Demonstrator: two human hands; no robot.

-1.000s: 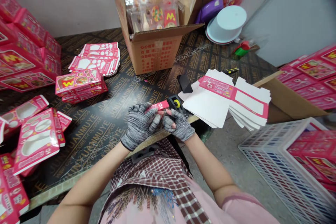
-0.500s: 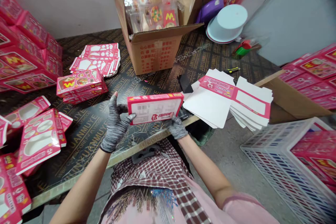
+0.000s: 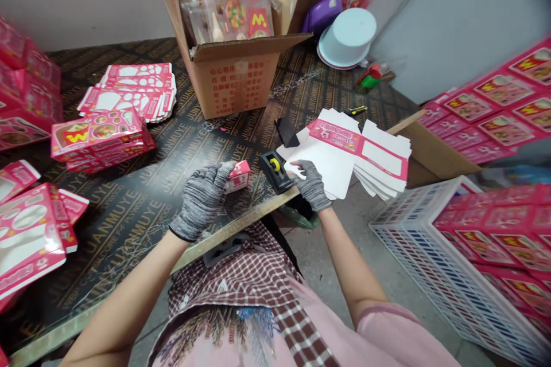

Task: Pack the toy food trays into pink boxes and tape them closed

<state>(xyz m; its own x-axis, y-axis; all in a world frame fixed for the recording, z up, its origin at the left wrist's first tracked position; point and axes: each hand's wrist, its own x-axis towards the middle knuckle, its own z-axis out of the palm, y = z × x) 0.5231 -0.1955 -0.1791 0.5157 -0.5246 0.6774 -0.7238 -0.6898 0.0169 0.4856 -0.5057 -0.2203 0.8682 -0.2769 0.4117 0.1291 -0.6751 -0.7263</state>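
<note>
My left hand (image 3: 200,198), in a grey knit glove with bare fingertips, is closed around a small pink box (image 3: 238,176). One end of the box shows past my fingers; the hand covers the rest. To its right a black tape dispenser (image 3: 276,171) with a yellow core stands at the table edge. My right hand (image 3: 312,183), gloved alike, is just right of the dispenser, over the near edge of the flat white and pink box blanks (image 3: 331,152). Its thumb and fingers are bent with a gap between them, and I see nothing held.
An open carton (image 3: 241,83) of bagged toy pieces stands at the back. Folded pink boxes (image 3: 99,132) and printed window cards (image 3: 133,89) lie left. Past the blanks are a cutter (image 3: 355,110) and an upturned pale-blue tub (image 3: 350,37). A white crate (image 3: 413,252) of boxes stands right.
My right hand has let go of the box and moved right toward the dispenser and blanks. My left hand keeps the box, now turned end-on. The view has swung right.
</note>
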